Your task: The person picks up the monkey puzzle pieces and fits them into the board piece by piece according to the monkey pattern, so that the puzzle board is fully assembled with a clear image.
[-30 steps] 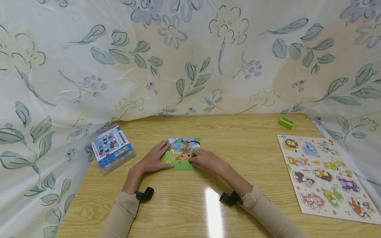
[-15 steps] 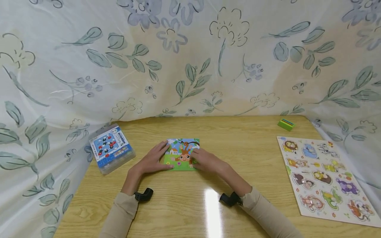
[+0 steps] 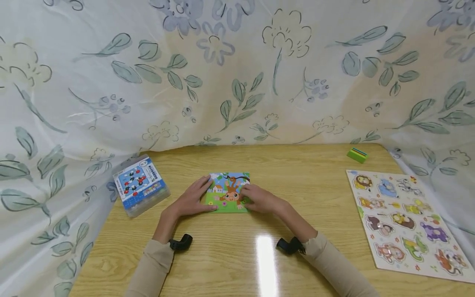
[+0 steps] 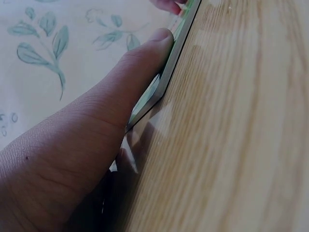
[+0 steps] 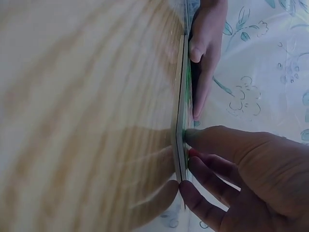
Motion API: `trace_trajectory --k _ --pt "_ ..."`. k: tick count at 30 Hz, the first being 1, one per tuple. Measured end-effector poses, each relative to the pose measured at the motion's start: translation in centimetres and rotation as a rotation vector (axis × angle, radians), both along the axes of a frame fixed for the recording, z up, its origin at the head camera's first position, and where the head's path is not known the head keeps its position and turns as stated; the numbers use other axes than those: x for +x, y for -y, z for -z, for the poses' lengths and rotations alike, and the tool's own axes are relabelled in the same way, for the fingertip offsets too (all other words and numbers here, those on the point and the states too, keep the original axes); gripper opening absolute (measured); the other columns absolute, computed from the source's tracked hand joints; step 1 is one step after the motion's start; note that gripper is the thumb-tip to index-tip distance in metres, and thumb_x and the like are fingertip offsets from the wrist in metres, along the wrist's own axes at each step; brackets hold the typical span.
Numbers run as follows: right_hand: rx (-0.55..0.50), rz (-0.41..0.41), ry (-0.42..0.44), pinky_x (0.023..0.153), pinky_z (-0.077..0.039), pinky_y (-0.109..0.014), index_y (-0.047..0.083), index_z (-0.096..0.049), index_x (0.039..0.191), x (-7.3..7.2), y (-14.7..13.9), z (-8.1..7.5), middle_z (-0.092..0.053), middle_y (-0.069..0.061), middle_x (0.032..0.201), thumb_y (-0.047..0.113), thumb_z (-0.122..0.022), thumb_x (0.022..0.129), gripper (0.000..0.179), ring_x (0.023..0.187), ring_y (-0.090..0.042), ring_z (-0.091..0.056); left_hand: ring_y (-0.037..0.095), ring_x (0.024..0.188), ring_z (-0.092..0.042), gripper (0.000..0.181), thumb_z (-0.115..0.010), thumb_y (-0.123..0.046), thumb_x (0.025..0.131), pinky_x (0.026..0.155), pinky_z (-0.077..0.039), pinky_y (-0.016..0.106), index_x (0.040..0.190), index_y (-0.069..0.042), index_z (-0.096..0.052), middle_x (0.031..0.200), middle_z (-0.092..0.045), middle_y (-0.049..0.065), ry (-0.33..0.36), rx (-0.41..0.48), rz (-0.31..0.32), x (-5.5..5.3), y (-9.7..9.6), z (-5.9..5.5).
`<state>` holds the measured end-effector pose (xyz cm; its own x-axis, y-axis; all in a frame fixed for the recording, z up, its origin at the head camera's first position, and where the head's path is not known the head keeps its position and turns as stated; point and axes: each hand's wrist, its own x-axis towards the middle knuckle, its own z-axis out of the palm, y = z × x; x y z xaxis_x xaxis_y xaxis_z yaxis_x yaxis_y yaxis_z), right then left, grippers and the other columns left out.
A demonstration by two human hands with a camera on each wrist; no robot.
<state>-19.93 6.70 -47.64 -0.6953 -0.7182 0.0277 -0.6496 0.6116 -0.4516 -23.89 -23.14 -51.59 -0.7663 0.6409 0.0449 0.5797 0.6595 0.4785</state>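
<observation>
A square monkey puzzle point(image 3: 224, 187) with a bright green and blue picture lies flat at mid-table. My left hand point(image 3: 189, 200) lies along its left side, fingers stretched toward the far corner and thumb across the near corner. In the left wrist view that thumb point(image 4: 159, 41) rests on top of the puzzle's edge point(image 4: 169, 70). At the puzzle's right side is my right hand point(image 3: 262, 200), fingers bent. The right wrist view shows its thumb point(image 5: 207, 136) on the picture and its other fingertips close by at the edge and corner. The right hand covers part of the picture's right side.
A clear plastic box point(image 3: 142, 187) with a molecule-model label stands at the left. On the right lies a large animal peg board point(image 3: 378, 243). Behind it sits a small green block point(image 3: 358, 155) with coloured stripes. Floral cloth point(image 3: 237, 103) hangs behind the table and at both sides.
My right hand has shifted slightly right from over the monkey's face to the puzzle's right edge, showing more of the picture. My left hand stays in place.
</observation>
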Motion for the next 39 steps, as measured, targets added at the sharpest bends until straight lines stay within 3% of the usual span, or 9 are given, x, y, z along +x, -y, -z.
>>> trace_trajectory --k 6,19,26,33,39 --pt "0.011 0.023 -0.029 0.096 -0.048 -0.039 0.009 -0.066 0.110 -0.15 -0.05 0.19 -0.058 -0.008 0.117 0.007 -0.065 0.092 0.018 0.112 -0.025 -0.054 0.038 0.150 -0.014 0.100 -0.069 -0.057 0.082 0.115 -0.021 0.062 0.156 -0.009 -0.022 0.164 -0.015 0.012 -0.016 0.001 -0.002 -0.13 -0.25 -0.13" --pt "0.023 -0.001 -0.120 0.085 -0.049 -0.032 0.011 -0.069 0.106 0.20 0.03 0.04 -0.059 -0.009 0.117 0.009 -0.066 0.092 0.015 0.106 -0.022 -0.054 0.038 0.150 -0.015 0.100 -0.068 -0.058 0.083 0.116 -0.022 0.061 0.156 -0.010 -0.020 0.164 -0.012 0.012 -0.005 -0.020 -0.013 -0.09 -0.12 -0.28" --pt "0.081 0.000 -0.179 0.093 -0.051 -0.036 0.008 -0.068 0.112 0.57 0.13 -0.25 -0.062 -0.010 0.121 0.012 -0.068 0.091 0.021 0.112 -0.026 -0.058 0.038 0.150 -0.014 0.100 -0.068 -0.058 0.083 0.116 -0.022 0.061 0.156 -0.010 -0.020 0.164 -0.012 0.012 -0.003 -0.021 -0.008 -0.08 -0.03 -0.31" --pt "0.119 0.004 -0.092 0.101 -0.048 -0.040 0.006 -0.062 0.123 0.52 -0.17 -0.57 -0.056 -0.013 0.133 0.017 -0.064 0.095 0.031 0.123 -0.029 -0.052 0.038 0.150 -0.014 0.100 -0.069 -0.057 0.083 0.116 -0.022 0.060 0.156 -0.009 -0.020 0.164 -0.010 0.014 -0.008 -0.021 -0.010 -0.18 -0.16 -0.52" --pt "0.059 0.013 -0.046 0.102 -0.047 -0.043 0.006 -0.063 0.121 0.14 -0.70 -0.55 -0.055 -0.014 0.135 0.017 -0.063 0.095 0.028 0.126 -0.031 -0.051 0.037 0.151 -0.012 0.103 -0.068 -0.061 0.082 0.116 -0.022 0.059 0.157 -0.013 -0.016 0.165 -0.006 0.012 0.043 -0.009 -0.025 -0.17 -0.46 -0.57"
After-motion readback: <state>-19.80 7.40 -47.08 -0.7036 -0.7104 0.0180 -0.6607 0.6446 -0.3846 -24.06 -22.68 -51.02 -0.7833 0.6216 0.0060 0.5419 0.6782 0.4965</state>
